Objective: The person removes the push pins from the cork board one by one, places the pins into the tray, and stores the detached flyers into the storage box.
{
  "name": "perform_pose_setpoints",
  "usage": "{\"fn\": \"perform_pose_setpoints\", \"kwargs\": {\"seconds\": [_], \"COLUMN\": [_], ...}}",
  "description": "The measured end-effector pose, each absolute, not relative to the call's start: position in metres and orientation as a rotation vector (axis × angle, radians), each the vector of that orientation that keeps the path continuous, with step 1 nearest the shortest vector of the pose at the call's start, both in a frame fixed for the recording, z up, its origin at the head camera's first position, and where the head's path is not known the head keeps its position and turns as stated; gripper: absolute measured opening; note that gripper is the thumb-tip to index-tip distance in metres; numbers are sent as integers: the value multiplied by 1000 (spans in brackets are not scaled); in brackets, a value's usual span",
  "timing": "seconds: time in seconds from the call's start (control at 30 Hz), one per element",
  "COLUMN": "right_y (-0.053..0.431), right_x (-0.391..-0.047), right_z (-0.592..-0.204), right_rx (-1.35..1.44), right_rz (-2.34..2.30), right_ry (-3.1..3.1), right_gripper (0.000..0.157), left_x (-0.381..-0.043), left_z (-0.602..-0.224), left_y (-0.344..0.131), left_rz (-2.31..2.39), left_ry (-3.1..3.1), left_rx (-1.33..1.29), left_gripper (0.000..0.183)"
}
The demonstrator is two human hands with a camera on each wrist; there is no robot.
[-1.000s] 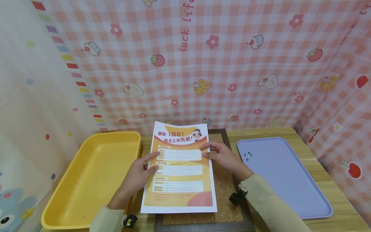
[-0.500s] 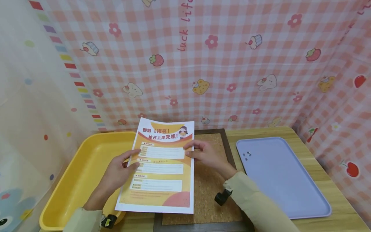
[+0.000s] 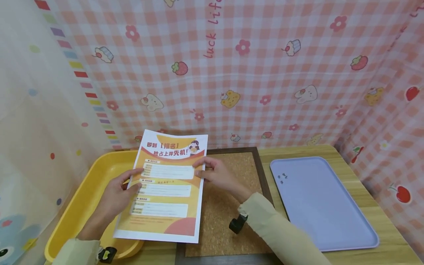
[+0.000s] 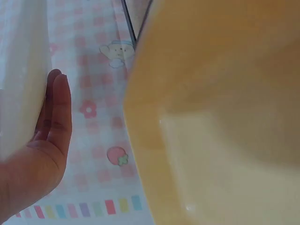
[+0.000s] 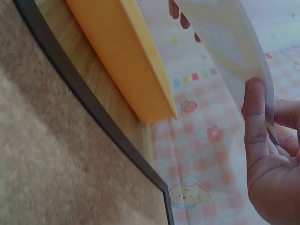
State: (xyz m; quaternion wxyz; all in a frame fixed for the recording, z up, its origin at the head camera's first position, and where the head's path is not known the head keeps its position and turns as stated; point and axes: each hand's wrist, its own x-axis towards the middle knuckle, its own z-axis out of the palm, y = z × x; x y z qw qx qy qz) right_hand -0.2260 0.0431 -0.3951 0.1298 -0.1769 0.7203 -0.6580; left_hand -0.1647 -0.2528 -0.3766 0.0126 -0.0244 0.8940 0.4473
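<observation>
A printed paper flyer, yellow and orange with white boxes and Chinese lettering, is held up between both hands. My left hand pinches its left edge, thumb on the printed face. At the opposite edge, my right hand grips the sheet between thumb and fingers. In the right wrist view the flyer is raised above the table, its pale back showing. Its lower part overlaps both the yellow tray and the brown-framed cork board in the head view.
A lilac tray lies on the right of the wooden table, with several tiny shiny pieces near its upper left corner. A pink checked cloth hangs behind and around the table.
Both hands have carried the flyer leftward, from over the cork board to partly over the yellow tray. More of the cork board shows now. The trays have stayed put.
</observation>
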Motion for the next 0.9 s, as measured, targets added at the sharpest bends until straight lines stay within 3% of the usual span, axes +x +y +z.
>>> {"fn": "perform_pose_setpoints", "kwargs": {"seconds": [0.53,0.8,0.9], "right_y": [-15,-45,-56], "right_x": [-216,-226,-234], "right_z": [-370,-390,-404], "right_rx": [-531,-510,-508], "right_rz": [-1957,-1960,-1979], "right_ry": [2028,2037,2019], "right_gripper": [20,16,17], "left_x": [-163,-163,-165], "left_z": [-379,-378,-381], "left_y": [-301,-320,-329], "left_rz": [1339,1131,1134], "left_ry": [2866,2805,2787], "left_rx": [-178,-552,-569], "left_gripper": [47,55,55]}}
